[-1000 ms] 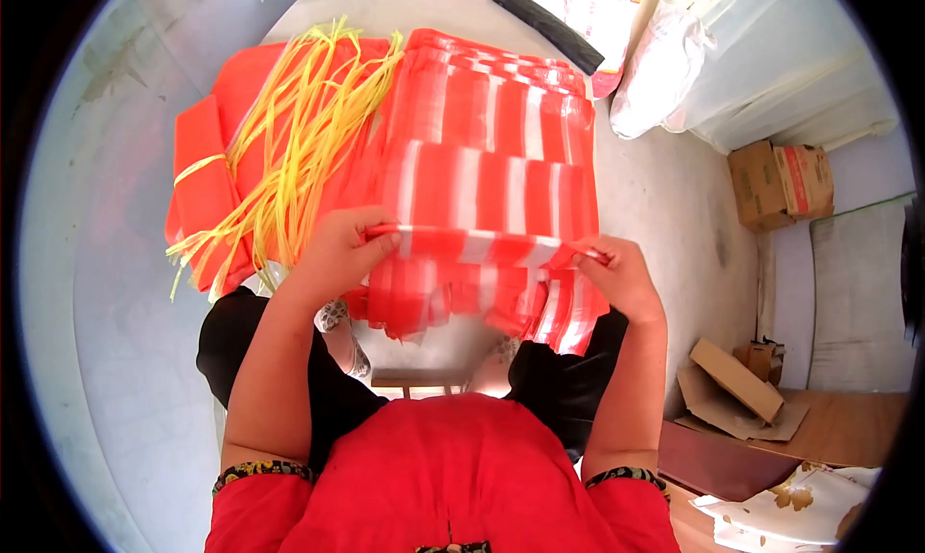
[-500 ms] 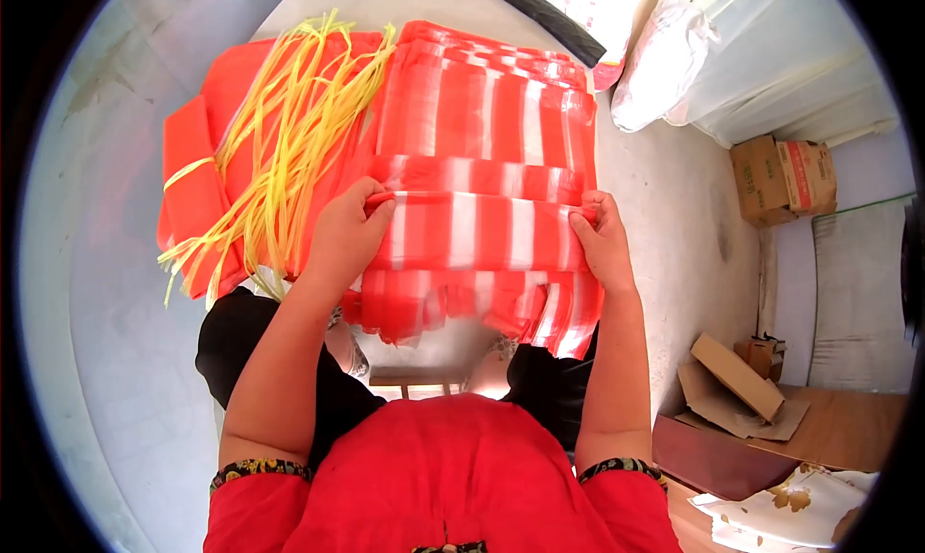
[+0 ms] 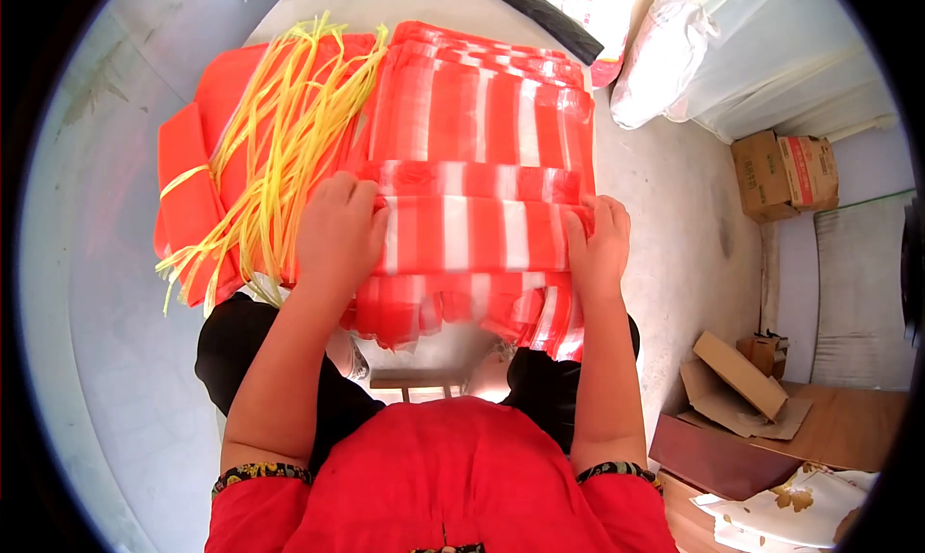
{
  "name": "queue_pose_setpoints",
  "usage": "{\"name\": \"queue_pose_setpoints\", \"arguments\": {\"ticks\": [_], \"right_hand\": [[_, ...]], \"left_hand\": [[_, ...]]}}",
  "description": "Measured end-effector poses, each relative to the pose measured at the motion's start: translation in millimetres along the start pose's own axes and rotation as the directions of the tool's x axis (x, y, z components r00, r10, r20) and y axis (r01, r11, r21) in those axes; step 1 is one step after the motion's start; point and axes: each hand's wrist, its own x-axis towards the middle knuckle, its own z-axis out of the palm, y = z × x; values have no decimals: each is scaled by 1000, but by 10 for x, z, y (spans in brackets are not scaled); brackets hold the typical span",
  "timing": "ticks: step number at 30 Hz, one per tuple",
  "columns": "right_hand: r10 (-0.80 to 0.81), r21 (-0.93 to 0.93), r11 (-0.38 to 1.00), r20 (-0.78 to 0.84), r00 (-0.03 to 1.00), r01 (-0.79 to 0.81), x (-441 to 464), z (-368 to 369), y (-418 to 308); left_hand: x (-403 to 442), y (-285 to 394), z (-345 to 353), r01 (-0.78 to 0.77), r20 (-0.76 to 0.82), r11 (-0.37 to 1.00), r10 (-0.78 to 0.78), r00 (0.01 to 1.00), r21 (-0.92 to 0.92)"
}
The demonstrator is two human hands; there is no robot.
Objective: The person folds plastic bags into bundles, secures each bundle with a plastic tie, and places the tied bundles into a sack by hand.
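A stack of red-and-white striped plastic bags (image 3: pixel 491 119) lies in front of me, with a folded band of the striped plastic across its near part. My left hand (image 3: pixel 337 227) grips this band at its left edge, its fingers curled and the thumb against the plastic. At the opposite edge my right hand (image 3: pixel 599 243) is closed on the same band. Below the band, the crumpled near ends of the bags (image 3: pixel 414 307) hang over my lap. A loose bundle of yellow strips (image 3: pixel 289 129) lies left of the striped stack, near my left hand.
Under the yellow strips lies plain red folded plastic (image 3: pixel 188 158), part of it tied with a yellow strip. A black roll (image 3: pixel 544 18) and a white bag (image 3: pixel 665 57) lie at the back. Cardboard boxes (image 3: pixel 766 182) stand on the right.
Both hands have shifted their hold at the edges of the folded band, fingers now more upright and flatter along its sides. The band's upper edge sits slightly lower.
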Motion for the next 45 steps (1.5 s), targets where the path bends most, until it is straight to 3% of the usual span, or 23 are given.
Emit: {"name": "queue_pose_setpoints", "arguments": {"ticks": [3,6,8,14,23,24,27,30,32,33,34,35,37,38,41,45], "right_hand": [[-136,112,988,272,953,109,-106,-114,-254],[-490,276,869,359,794,411,-133,-133,-663],[-465,259,885,416,782,388,-143,-90,-695],[-389,241,921,547,741,305,21,-93,-495],[-348,167,935,605,716,313,152,-178,-369],[-345,161,935,607,716,315,175,-206,-387],[-115,168,986,740,663,-16,305,-450,-443],[-11,26,1000,810,586,-17,570,-680,-573],[7,-57,998,657,754,41,675,-642,-656],[5,-101,993,568,823,63,719,-603,-682],[-134,-90,980,379,916,180,689,-434,-570],[-208,-7,975,329,921,222,636,-280,-497],[-343,153,936,209,916,316,581,-41,-565],[-312,194,947,365,877,256,544,13,-667],[-475,222,880,420,774,420,411,207,-851],[-459,190,888,390,798,418,349,402,-887]], "left_hand": [[-37,20,46,-272,2,958,274,962,-89],[-78,223,60,-400,101,905,416,904,-146],[-117,273,74,-391,218,911,411,885,-130],[-80,200,50,-364,299,928,369,880,-76],[-96,32,-33,-322,255,946,304,918,30],[-69,37,-73,-276,278,961,271,922,-21],[25,35,-236,-117,360,984,158,919,-132],[61,20,-383,106,391,970,-13,920,-217],[106,135,-568,295,337,888,-174,925,-352],[124,98,-506,142,152,937,-98,984,-318],[159,43,-386,-6,-34,968,-2,999,-252],[177,2,-297,-143,-209,977,108,972,-158],[195,47,-216,-226,-100,963,213,972,-149],[207,91,-166,-267,-43,952,264,964,-151],[201,194,66,-321,103,939,334,937,-127],[205,208,271,-287,123,956,292,948,-59]]}}
